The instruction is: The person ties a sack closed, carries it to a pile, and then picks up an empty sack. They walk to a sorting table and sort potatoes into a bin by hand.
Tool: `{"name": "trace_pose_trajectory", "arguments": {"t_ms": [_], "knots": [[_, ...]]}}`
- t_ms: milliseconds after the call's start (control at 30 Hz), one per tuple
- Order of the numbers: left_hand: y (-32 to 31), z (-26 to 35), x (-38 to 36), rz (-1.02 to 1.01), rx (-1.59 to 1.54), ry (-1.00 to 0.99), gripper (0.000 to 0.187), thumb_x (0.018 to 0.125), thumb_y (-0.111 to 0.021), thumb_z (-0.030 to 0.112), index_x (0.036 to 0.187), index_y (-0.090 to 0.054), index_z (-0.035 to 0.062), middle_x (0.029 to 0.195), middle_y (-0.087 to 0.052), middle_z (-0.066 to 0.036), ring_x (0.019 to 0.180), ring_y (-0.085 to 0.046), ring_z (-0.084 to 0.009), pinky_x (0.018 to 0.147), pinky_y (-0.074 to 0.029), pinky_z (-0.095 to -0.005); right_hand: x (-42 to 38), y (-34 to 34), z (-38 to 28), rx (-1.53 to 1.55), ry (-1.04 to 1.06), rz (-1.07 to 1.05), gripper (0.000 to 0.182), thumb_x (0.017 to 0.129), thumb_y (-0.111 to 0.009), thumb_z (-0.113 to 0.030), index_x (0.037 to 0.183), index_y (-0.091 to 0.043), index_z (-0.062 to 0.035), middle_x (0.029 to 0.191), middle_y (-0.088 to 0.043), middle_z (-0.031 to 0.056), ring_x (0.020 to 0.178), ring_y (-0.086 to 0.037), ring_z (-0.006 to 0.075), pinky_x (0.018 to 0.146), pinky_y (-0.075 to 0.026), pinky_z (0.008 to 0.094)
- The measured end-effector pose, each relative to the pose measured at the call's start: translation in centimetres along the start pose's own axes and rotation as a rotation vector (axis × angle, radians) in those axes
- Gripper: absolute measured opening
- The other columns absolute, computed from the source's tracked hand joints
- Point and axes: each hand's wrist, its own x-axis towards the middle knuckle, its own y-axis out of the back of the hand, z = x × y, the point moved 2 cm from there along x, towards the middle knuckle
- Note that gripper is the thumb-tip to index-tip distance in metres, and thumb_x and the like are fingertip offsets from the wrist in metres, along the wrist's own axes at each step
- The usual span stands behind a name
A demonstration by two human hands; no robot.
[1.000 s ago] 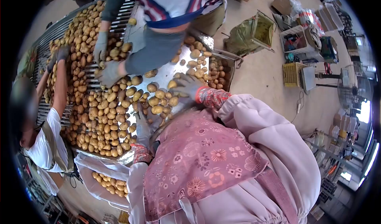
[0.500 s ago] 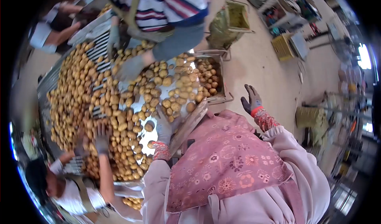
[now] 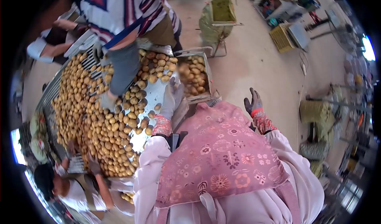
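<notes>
My left hand, in a grey glove with a red patterned cuff, is over the metal sorting surface close to its right edge. Its fingers are stretched out towards the potatoes at the top end, and I see nothing held in it. Past my fingertips, a container is filled with potatoes. My right hand, gloved in dark grey, hangs above the floor to the right with its fingers spread, touching nothing. More potatoes cover the surface to the left.
Across the surface, a co-worker in a striped top reaches a gloved hand among the potatoes. Another person works at the lower left, and one more at the upper left. A green sack on a frame and a yellow crate stand beyond.
My left hand has moved forward and up the surface, where fewer potatoes lie near the container. The container looks fuller. The co-worker in stripes has shifted left. My right hand stays spread.
</notes>
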Motion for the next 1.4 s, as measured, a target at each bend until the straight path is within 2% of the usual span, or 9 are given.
{"name": "trace_pose_trajectory", "arguments": {"t_ms": [167, 233, 333, 433, 667, 733, 967, 1167, 1400], "knots": [[3.3, -1.5, -9.1, 0.559, 1.082, 0.242, 0.08, 0.084, -0.066, 0.049, 0.149, -0.034, 0.0148, 0.146, -0.041, -0.02, 0.131, -0.042, -0.041, 0.111, -0.028, -0.0547, 6.8, -3.7, 5.1, 0.153, 0.122, -0.135, 0.057, 0.088, -0.061, -0.018, 0.14, -0.044, 0.0001, 0.136, -0.053, 0.0229, 0.126, -0.051, 0.0342, 0.104, -0.044, 0.0397], [5.0, -3.7, -13.5, 0.59, 1.005, 0.727, 0.084, 0.082, -0.062, 0.059, 0.151, -0.031, 0.0217, 0.153, -0.033, -0.016, 0.141, -0.028, -0.0419, 0.115, -0.014, -0.0587, 10.6, -7.5, 7.4, 0.331, -0.08, -0.376, 0.052, 0.092, -0.058, -0.015, 0.139, -0.043, 0.0006, 0.129, -0.058, 0.0171, 0.117, -0.057, 0.0262, 0.098, -0.047, 0.0358], [5.5, -4.6, -19.7, 0.642, 0.946, 0.76, 0.071, 0.088, -0.05, 0.062, 0.143, -0.046, 0.018, 0.154, -0.027, -0.024, 0.141, -0.029, -0.0446, 0.115, -0.013, -0.0606, 14.5, -10.5, 6.8, 0.395, -0.096, -0.629, 0.048, 0.094, -0.057, -0.014, 0.138, -0.044, -0.0005, 0.109, -0.064, 0.0105, 0.098, -0.06, 0.0168, 0.088, -0.049, 0.0301], [3.9, -2.9, -20.2, 0.644, 0.942, 0.933, 0.071, 0.092, -0.042, 0.061, 0.144, -0.043, 0.0132, 0.15, -0.03, -0.032, 0.138, -0.029, -0.049, 0.113, -0.019, -0.0605, 16.7, -10.1, 1.6, 0.342, 0.319, -0.617, 0.045, 0.091, -0.06, -0.016, 0.131, -0.053, 0.0015, 0.117, -0.064, 0.0214, 0.109, -0.064, 0.026, 0.095, -0.049, 0.0356], [0.0, -0.6, -14.8, 0.521, 1.031, 0.695, 0.059, 0.095, -0.045, 0.049, 0.145, -0.039, 0.017, 0.146, -0.038, -0.03, 0.132, -0.036, -0.0537, 0.111, -0.023, -0.0638, 18.3, -10.0, -8.8, 0.271, 0.535, -0.655, 0.042, 0.095, -0.054, -0.024, 0.129, -0.056, 0.0001, 0.12, -0.064, 0.0186, 0.111, -0.061, 0.0271, 0.098, -0.046, 0.0344], [1.1, -2.8, -13.6, 0.455, 0.952, 0.31, 0.057, 0.093, -0.054, 0.042, 0.143, -0.041, 0.0187, 0.142, -0.042, -0.028, 0.125, -0.044, -0.0527, 0.108, -0.03, -0.0616, 17.2, -9.1, -10.4, 0.278, 0.541, -0.701, 0.041, 0.096, -0.054, -0.022, 0.131, -0.055, -0.0007, 0.124, -0.062, 0.0198, 0.117, -0.059, 0.0293, 0.101, -0.044, 0.0356], [15.4, -1.7, -12.2, 0.89, 0.849, 0.462, 0.085, 0.079, -0.073, 0.04, 0.151, -0.029, 0.0334, 0.156, -0.024, -0.019, 0.137, -0.027, -0.0527, 0.107, -0.034, -0.0602, 14.0, -7.6, -7.9, 0.542, 0.195, -0.628, 0.041, 0.098, -0.053, -0.021, 0.134, -0.052, -0.001, 0.127, -0.061, 0.0154, 0.118, -0.057, 0.0223, 0.101, -0.043, 0.0325], [21.6, -1.7, -4.4, 0.195, 1.249, 0.603, 0.105, 0.068, -0.082, 0.034, 0.154, -0.02, 0.037, 0.163, -0.008, -0.012, 0.142, -0.015, -0.0539, 0.108, -0.02, -0.0722, 10.2, -4.9, -3.8, 0.601, -0.149, -0.461, 0.041, 0.099, -0.053, -0.019, 0.135, -0.051, 0.0008, 0.129, -0.06, 0.0146, 0.118, -0.056, 0.0212, 0.103, -0.042, 0.0321], [17.9, -1.1, 5.1, 0.174, 1.096, 0.399, 0.112, 0.072, -0.08, 0.025, 0.156, -0.007, 0.0273, 0.156, -0.021, -0.026, 0.139, -0.018, -0.0586, 0.104, -0.022, -0.0758, 5.8, -2.1, -7.6, 0.384, -0.164, -0.478, 0.044, 0.098, -0.053, -0.024, 0.135, -0.052, 0.0, 0.129, -0.06, 0.0168, 0.119, -0.057, 0.024, 0.102, -0.043, 0.0336]]}}
